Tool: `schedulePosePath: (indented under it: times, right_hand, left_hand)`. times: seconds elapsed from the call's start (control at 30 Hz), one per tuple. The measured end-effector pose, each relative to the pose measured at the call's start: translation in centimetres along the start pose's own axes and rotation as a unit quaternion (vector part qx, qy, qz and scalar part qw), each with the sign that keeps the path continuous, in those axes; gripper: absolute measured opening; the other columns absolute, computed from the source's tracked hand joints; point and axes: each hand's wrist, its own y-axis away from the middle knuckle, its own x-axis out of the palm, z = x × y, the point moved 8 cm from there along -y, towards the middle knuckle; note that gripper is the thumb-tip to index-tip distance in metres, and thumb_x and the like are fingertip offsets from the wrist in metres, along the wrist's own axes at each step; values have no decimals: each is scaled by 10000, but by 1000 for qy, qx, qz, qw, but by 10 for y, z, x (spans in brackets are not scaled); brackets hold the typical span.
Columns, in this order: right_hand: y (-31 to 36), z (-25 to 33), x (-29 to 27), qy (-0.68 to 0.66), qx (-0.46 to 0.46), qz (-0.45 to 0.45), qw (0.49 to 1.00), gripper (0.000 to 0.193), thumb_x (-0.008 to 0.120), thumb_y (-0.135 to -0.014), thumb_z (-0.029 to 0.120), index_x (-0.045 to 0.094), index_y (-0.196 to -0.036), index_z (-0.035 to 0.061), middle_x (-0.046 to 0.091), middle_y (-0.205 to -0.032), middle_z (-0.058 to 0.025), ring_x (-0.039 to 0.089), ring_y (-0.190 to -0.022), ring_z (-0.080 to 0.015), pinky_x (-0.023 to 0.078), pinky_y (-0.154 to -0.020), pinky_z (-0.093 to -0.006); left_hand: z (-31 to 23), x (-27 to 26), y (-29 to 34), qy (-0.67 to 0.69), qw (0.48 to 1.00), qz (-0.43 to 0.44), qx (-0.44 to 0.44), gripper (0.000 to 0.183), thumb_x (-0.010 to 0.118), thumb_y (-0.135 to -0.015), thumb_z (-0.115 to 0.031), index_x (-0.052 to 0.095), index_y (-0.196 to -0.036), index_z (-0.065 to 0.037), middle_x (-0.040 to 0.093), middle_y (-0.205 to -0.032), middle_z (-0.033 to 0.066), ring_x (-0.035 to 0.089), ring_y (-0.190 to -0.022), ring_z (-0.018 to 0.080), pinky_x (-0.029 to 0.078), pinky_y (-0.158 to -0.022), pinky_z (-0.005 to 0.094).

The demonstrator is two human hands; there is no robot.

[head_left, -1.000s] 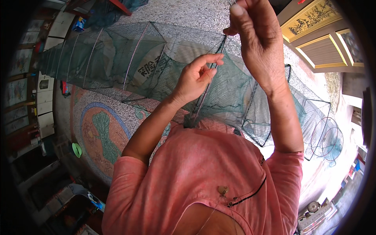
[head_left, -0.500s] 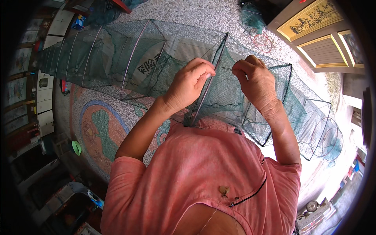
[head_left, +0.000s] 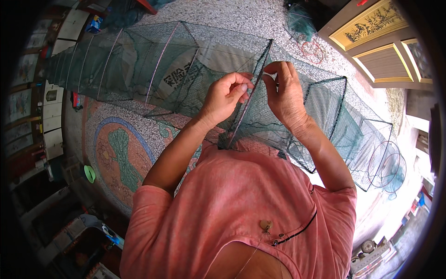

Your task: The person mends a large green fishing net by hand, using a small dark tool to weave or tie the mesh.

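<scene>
Speckled floor (head_left: 218, 13) spreads out under everything. Closest is a pink shirt (head_left: 223, 200) on the person. Just past it, a long green net trap (head_left: 134, 69) stretches across from left to right, with thin frames that hold it up. One slanted frame bar (head_left: 240, 111) stands between the two hands. On its left side, the left hand (head_left: 225, 98) has bent fingers, with the tips near the bar. On its right side, the right hand (head_left: 287, 96) has its thumb and fingers curled narrow, close to the bar too. I cannot tell if either hand pinches something tiny. Farther off are a green pile of netting (head_left: 299, 23) and a brown door (head_left: 383, 44) with gold edges.
</scene>
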Motion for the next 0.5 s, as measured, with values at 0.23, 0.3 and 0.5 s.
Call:
schedulePosePath:
  times: [0.23, 0.3, 0.5]
  right_hand:
    - [-21, 15, 32, 154, -74, 149, 974, 145, 689, -782, 190, 698, -894, 97, 581, -930, -73, 577, -981, -300, 508, -805, -366]
    - [-29, 35, 32, 274, -77, 162, 945, 169, 707, -749, 223, 693, -877, 113, 588, -923, -59, 577, -982, -277, 495, -809, -373]
    - [-37, 93, 36, 27, -214, 38, 976, 200, 737, -746, 171, 622, -900, 112, 615, -877, -58, 598, -867, -268, 495, -783, -369]
  left_hand:
    - [-1, -1, 3, -19, 999, -33, 31, 119, 521, -937, 21, 593, -1031, 6, 648, -922, 41, 584, -698, 72, 494, -631, 226]
    - [5, -4, 4, -11, 999, -32, 20, 135, 531, -930, 18, 590, -1051, 2, 648, -936, 44, 595, -726, 84, 496, -646, 231]
    - [-12, -3, 10, -154, 971, -74, 165, 354, 597, -901, -108, 492, -1222, -4, 577, -1153, 103, 612, -1008, 229, 490, -844, 328]
